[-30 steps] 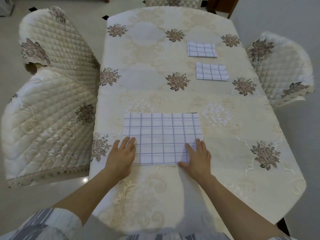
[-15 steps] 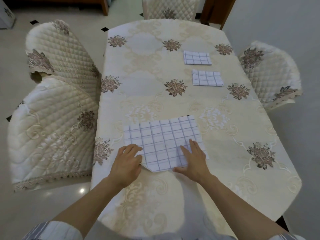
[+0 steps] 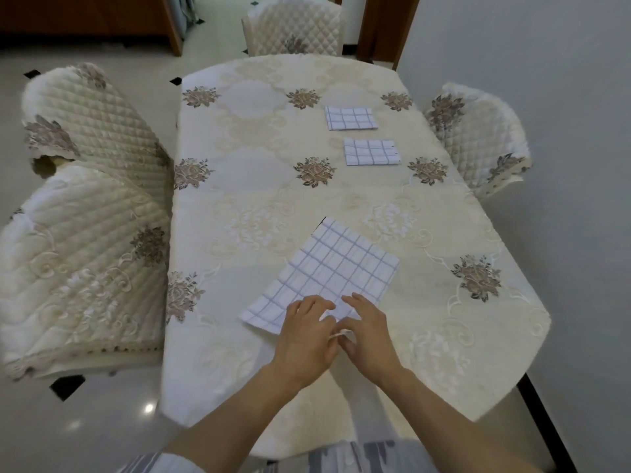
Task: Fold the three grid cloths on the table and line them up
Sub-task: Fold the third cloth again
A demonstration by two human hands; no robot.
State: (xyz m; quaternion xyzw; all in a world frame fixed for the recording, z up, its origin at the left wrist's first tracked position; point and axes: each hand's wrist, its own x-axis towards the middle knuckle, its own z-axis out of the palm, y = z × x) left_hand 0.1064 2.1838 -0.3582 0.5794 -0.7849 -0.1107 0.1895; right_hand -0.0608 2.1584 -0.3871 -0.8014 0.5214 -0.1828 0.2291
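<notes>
Turned since earlier, the white blue-gridded fabric cloth point(image 3: 336, 269) runs 7-to-1 o'clock. Left hand point(image 3: 305, 336) and right hand point(image 3: 368, 336) pinch its nearest corner, fingers point(image 3: 321, 302) curled.

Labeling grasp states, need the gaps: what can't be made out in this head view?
All head view.
- Near corner of the unfinished grid cloth: covered by the left hand and right hand; pinching or pressing unclear.
- Fold layers of the far folded cloth and the nearer folded cloth: too small.
- Near-left chair: cut by left edge.
</notes>
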